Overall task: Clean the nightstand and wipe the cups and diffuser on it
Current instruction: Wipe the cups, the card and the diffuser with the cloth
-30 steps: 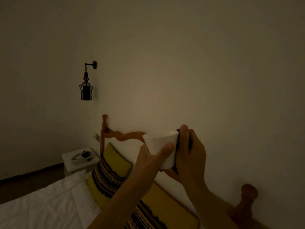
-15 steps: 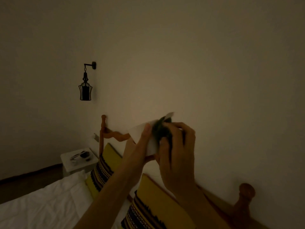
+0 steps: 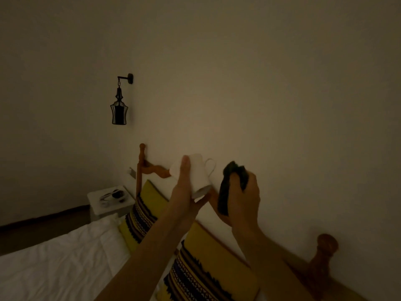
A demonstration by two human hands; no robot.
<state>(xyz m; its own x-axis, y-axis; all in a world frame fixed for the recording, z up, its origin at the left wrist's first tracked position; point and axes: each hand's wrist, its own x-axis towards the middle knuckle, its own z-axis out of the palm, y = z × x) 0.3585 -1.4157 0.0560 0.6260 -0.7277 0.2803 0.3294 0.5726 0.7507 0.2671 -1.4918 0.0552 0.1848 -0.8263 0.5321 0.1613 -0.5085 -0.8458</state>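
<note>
A dim bedroom with a plain beige wall (image 3: 260, 83) fills the view. The left hand (image 3: 184, 187) grasps a white ceramic cup (image 3: 198, 173), held in the air and tilted, its handle pointing toward the wall and its base turned toward the other hand. The right hand (image 3: 243, 198) is clenched around a dark crumpled cloth (image 3: 230, 183), held just beside the cup and apart from it. Below the forearms lie two yellow cushions with dark patterned bands (image 3: 201, 268) against a carved wooden headboard (image 3: 156, 170), next to white bedding (image 3: 54, 268). Across the bed, well apart from the hands, stands a small white nightstand (image 3: 95, 196) with a few dark and pale items on top, too dim to identify. Above it a black metal lantern (image 3: 119, 109) hangs from a wall bracket.
</note>
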